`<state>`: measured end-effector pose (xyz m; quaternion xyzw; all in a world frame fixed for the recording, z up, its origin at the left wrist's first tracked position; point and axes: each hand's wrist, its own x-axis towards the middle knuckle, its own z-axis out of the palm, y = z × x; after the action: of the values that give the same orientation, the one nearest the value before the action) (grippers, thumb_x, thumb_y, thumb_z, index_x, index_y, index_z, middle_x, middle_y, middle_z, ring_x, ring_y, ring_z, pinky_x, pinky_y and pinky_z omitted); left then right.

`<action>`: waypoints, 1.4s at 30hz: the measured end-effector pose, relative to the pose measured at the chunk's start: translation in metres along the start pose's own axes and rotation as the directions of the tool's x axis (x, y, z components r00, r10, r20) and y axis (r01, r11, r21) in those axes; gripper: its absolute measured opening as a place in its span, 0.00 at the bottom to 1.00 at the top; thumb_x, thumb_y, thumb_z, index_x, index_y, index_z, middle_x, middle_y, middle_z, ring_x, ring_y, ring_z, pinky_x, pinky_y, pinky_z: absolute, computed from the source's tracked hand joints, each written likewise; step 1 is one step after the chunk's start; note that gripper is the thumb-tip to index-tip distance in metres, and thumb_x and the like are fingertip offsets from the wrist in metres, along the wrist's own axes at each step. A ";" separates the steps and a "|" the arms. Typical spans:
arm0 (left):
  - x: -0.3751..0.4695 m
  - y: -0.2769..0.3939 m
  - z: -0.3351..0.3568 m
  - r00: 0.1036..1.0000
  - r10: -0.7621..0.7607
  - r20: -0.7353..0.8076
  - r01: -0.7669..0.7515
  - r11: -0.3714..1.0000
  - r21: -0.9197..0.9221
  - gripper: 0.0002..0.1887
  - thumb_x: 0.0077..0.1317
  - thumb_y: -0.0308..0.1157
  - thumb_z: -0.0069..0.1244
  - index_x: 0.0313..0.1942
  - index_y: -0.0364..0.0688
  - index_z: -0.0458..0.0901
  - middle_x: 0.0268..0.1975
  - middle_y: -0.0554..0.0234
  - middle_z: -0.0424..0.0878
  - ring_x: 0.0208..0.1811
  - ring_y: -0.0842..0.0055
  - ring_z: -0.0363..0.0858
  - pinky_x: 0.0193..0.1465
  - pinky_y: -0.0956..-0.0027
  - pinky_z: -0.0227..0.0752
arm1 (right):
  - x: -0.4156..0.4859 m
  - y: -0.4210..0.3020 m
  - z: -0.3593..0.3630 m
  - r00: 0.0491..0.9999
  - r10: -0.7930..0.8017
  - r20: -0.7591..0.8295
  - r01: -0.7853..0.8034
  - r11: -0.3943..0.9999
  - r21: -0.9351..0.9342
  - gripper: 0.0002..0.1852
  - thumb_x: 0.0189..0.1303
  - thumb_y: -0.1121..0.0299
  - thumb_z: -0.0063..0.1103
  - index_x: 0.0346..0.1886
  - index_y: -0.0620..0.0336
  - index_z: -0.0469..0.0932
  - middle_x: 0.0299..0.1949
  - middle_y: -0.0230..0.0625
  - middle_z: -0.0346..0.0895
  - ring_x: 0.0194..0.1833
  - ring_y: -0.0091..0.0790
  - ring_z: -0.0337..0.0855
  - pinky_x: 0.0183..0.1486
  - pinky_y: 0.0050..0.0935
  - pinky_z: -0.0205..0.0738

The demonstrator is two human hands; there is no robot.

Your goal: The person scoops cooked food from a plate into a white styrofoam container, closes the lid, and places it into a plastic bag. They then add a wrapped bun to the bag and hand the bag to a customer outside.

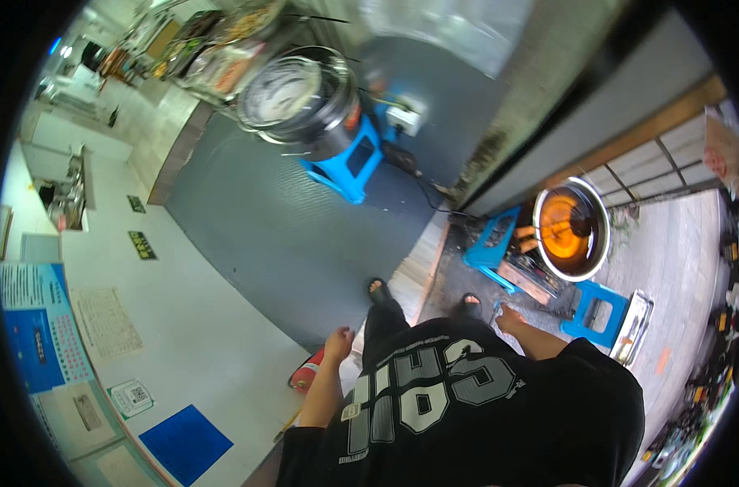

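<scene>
My left hand (pixel 340 343) hangs beside the white wall with its fingers curled, and I see nothing in it. Near it, low by the wall, is a red fire extinguisher (pixel 308 371). My right hand (pixel 511 319) is on the other side of my body, fingers bent. Something small and bluish shows at its fingertips, too blurred to tell whether it is held. Beyond that hand stands a large metal pot (pixel 602 243) with dark liquid and an orange glow in it. My sandalled feet straddle the strip of a doorway threshold (pixel 427 265).
Blue plastic stools (pixel 597 313) and a metal tray (pixel 634 329) stand near the pot. Ahead, a large steel pot (pixel 327 137) rests on another blue stool (pixel 351 164). A cable (pixel 427 192) crosses the floor from a white box (pixel 404 115). Parked vehicles line the right rim.
</scene>
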<state>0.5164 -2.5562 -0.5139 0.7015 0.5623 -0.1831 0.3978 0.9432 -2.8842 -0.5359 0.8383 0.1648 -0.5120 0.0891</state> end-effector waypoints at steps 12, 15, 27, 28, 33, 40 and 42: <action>0.095 -0.039 -0.213 0.951 0.024 -0.308 -0.121 0.946 -0.299 0.20 0.68 0.41 0.52 0.50 0.35 0.81 0.36 0.57 0.86 0.32 0.75 0.84 0.39 0.69 0.77 | -0.107 -0.393 -0.136 0.602 -0.602 -0.524 0.613 0.769 -0.180 0.34 0.61 0.51 0.58 0.70 0.48 0.65 0.37 0.39 0.85 0.41 0.48 0.85 0.45 0.47 0.76; 0.135 0.014 -0.269 0.955 0.060 -0.290 -0.193 0.870 -0.454 0.18 0.68 0.38 0.51 0.47 0.31 0.81 0.34 0.61 0.85 0.32 0.77 0.82 0.38 0.73 0.76 | -0.125 -0.511 -0.188 0.503 -0.600 -0.622 0.779 0.626 0.026 0.41 0.58 0.49 0.63 0.74 0.46 0.58 0.33 0.34 0.83 0.36 0.42 0.84 0.40 0.40 0.75; 0.321 0.232 -0.506 0.966 0.129 -0.226 -0.251 0.682 -0.687 0.25 0.67 0.37 0.50 0.59 0.31 0.72 0.39 0.61 0.82 0.33 0.78 0.80 0.33 0.74 0.73 | -0.054 -0.713 -0.367 0.447 -0.332 -0.831 0.760 0.631 0.157 0.13 0.64 0.55 0.56 0.37 0.54 0.81 0.30 0.41 0.83 0.33 0.47 0.84 0.34 0.40 0.76; 0.335 0.243 -0.517 0.968 0.154 -0.197 -0.248 0.685 -0.685 0.26 0.67 0.37 0.51 0.61 0.30 0.70 0.40 0.60 0.81 0.33 0.77 0.80 0.34 0.74 0.74 | -0.048 -0.712 -0.378 0.455 -0.354 -0.817 0.734 0.669 0.119 0.13 0.65 0.56 0.55 0.37 0.54 0.82 0.31 0.42 0.83 0.34 0.48 0.84 0.36 0.40 0.76; 0.378 0.268 -0.550 0.982 0.182 -0.042 -0.159 0.694 -0.702 0.24 0.64 0.33 0.54 0.57 0.30 0.71 0.39 0.58 0.81 0.33 0.75 0.81 0.33 0.72 0.77 | -0.006 -0.747 -0.392 0.412 -0.573 -0.708 0.649 0.730 -0.214 0.15 0.69 0.63 0.50 0.53 0.55 0.78 0.44 0.45 0.83 0.41 0.48 0.83 0.41 0.43 0.77; 0.410 0.258 -0.568 0.933 0.316 0.170 -0.069 0.624 -0.779 0.13 0.61 0.28 0.56 0.44 0.32 0.75 0.37 0.58 0.82 0.32 0.74 0.82 0.30 0.71 0.80 | -0.050 -0.754 -0.351 0.354 -0.877 -0.324 0.769 0.470 -0.433 0.17 0.66 0.66 0.51 0.58 0.51 0.76 0.45 0.41 0.82 0.42 0.46 0.83 0.45 0.41 0.78; 0.415 0.257 -0.573 0.923 0.330 0.198 -0.052 0.617 -0.785 0.11 0.62 0.26 0.55 0.44 0.34 0.76 0.37 0.58 0.82 0.32 0.75 0.81 0.30 0.71 0.80 | -0.064 -0.749 -0.348 0.528 -0.778 -0.340 0.712 0.624 -0.322 0.17 0.66 0.68 0.53 0.57 0.52 0.77 0.44 0.38 0.82 0.41 0.43 0.84 0.43 0.38 0.78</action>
<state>0.7720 -1.8652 -0.3624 0.4822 0.4338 0.0048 0.7611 0.9298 -2.0891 -0.3045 0.7712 0.5595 -0.2792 -0.1193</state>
